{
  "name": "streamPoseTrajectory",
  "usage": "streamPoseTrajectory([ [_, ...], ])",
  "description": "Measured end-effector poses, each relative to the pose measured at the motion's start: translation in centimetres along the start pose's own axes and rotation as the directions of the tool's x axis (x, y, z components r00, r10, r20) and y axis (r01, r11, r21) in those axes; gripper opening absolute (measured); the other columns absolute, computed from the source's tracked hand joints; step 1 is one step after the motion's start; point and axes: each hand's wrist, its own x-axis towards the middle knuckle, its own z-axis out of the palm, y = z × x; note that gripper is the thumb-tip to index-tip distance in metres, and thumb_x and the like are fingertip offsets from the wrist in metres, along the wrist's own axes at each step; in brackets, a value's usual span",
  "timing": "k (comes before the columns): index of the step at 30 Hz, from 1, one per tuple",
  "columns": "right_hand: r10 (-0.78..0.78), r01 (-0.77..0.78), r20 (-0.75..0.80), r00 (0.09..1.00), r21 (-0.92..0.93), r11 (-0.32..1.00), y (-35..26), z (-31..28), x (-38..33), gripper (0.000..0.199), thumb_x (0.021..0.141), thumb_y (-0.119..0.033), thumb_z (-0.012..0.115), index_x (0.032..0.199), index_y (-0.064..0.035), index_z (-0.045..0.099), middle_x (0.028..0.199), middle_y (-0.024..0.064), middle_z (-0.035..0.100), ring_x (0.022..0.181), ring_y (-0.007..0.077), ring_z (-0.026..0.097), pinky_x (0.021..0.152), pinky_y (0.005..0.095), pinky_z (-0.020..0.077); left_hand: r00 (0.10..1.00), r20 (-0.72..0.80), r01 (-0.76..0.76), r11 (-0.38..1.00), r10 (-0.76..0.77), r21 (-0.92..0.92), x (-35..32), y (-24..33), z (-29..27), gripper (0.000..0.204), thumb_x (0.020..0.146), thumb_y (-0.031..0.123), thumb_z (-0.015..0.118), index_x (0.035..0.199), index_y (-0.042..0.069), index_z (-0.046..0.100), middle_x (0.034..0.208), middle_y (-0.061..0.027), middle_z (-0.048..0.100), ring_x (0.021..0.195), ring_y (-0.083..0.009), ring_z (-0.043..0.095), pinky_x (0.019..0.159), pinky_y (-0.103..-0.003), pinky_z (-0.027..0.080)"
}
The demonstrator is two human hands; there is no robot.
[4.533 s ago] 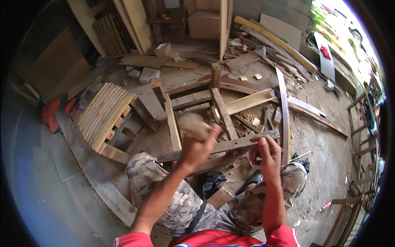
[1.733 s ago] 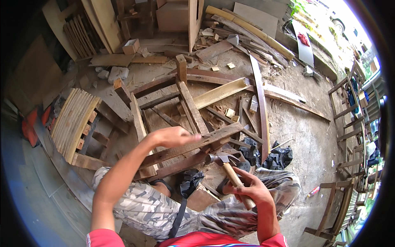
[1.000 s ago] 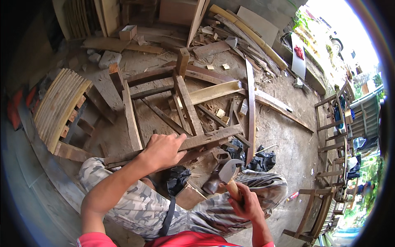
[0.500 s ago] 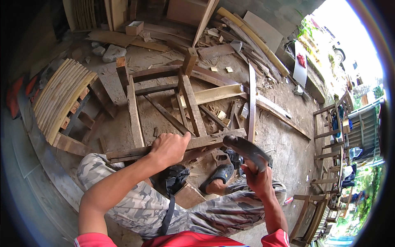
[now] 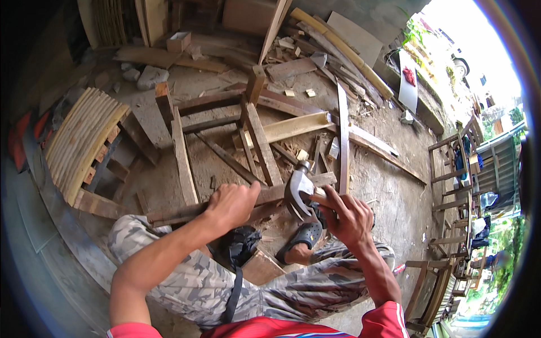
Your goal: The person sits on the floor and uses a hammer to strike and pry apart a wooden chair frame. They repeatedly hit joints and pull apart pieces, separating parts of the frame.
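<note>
My right hand (image 5: 350,218) is closed round the short wooden handle of a claw hammer (image 5: 298,191). The hammer's metal head is over the right part of a wooden frame's near rail (image 5: 274,193), its claw pointing toward me. Closed over the middle of that rail is my left hand (image 5: 232,204), the thumb on top; its fingertips are hidden. The wooden frame (image 5: 260,143) lies on the ground in front of me, with two side bars running away to short upright posts at the far end.
A piece with a slatted top (image 5: 84,143) stands at left. Scrap boards and a yellowish pole (image 5: 352,56) lie at the far right, beyond a long thin strip (image 5: 343,135). Wooden frames (image 5: 453,191) line the right side. A black bag (image 5: 239,242) is between my legs.
The hammer has swung left and turned: its head now lies over the rail with the claw toward me. My right hand moved up slightly; my left hand stays on the rail.
</note>
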Motion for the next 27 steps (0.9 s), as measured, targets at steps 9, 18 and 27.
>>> streamPoseTrajectory([
  [9,0.038,-0.041,0.071,0.997,0.043,0.998,-1.0,-0.3,-0.8,0.045,0.085,-0.035,0.079,0.124,-0.0141,0.07,0.066,-0.0026,0.054,0.052,0.0123,0.053,0.049,0.0307,0.0418,1.0,-0.017,0.018,0.999,-0.017,0.05,0.0,0.1,0.8,0.018,0.081,-0.002,0.058,0.099,-0.002,0.057,0.072,-0.0234,0.07,0.071,-0.0404,0.073,0.061,-0.049,0.059],
  [18,0.579,-0.661,0.319,0.75,0.394,0.639,-0.6,-2.6,-0.3,0.036,0.094,-0.024,0.072,0.125,-0.0075,0.067,0.085,0.0077,0.068,0.073,0.0195,0.069,0.066,0.035,0.0534,0.997,0.035,0.074,0.995,-0.072,-0.064,-0.1,0.8,-1.0,0.055,0.087,0.047,0.072,0.108,-0.002,0.059,0.086,-0.023,0.072,0.085,-0.0411,0.073,0.077,-0.051,0.056],
  [27,0.393,-0.765,0.667,0.633,0.462,0.449,2.5,-4.0,1.9,0.044,0.095,-0.024,0.071,0.129,-0.0035,0.052,0.093,0.0147,0.067,0.081,0.0176,0.069,0.066,0.0376,0.0547,0.993,0.023,0.113,0.994,-0.113,0.001,-0.4,0.7,-0.5,0.064,0.087,0.056,0.07,0.112,-0.002,0.059,0.095,-0.0235,0.072,0.089,-0.0383,0.073,0.08,-0.051,0.055],
])
